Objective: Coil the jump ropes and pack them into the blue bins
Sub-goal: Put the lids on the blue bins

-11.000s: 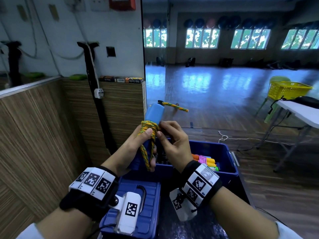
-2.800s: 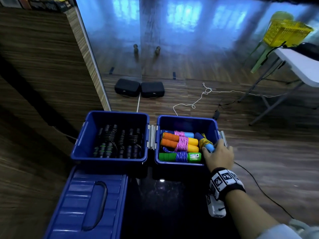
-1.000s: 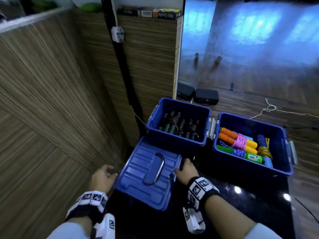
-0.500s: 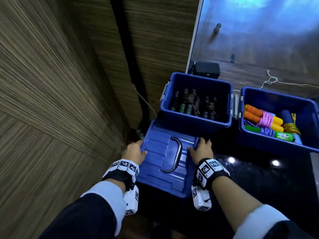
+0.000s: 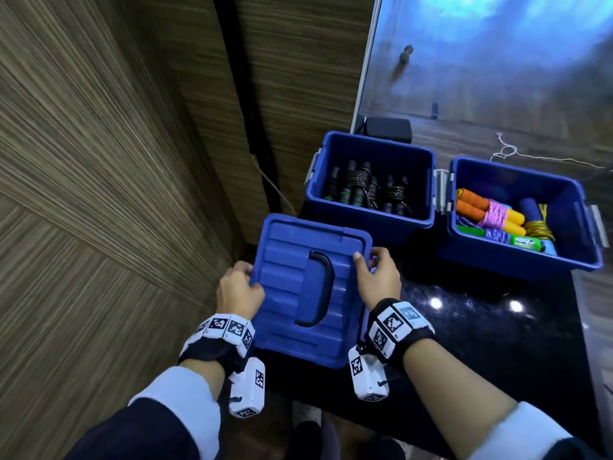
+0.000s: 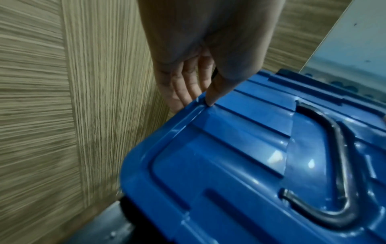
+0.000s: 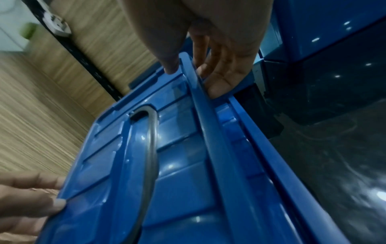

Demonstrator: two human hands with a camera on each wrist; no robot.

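While both hands are gripping a blue lid [image 5: 298, 290], left hand [image 5: 237, 290] pinching its left edge, right hand [image 5: 378, 280] its right, two filled blue bins [image 5: 371, 224] sitting open beyond.

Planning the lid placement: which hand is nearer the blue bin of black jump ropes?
Right hand: it grips the blue lid just below that bin; left hand holds the lid's far edge.

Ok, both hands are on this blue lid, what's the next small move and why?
Probably lift the lid and carry it forward over the left bin. The left hand and right hand grip its opposite edges, thumbs on top; another lid seems to lie beneath it, and that bin stands open, packed with black jump ropes.
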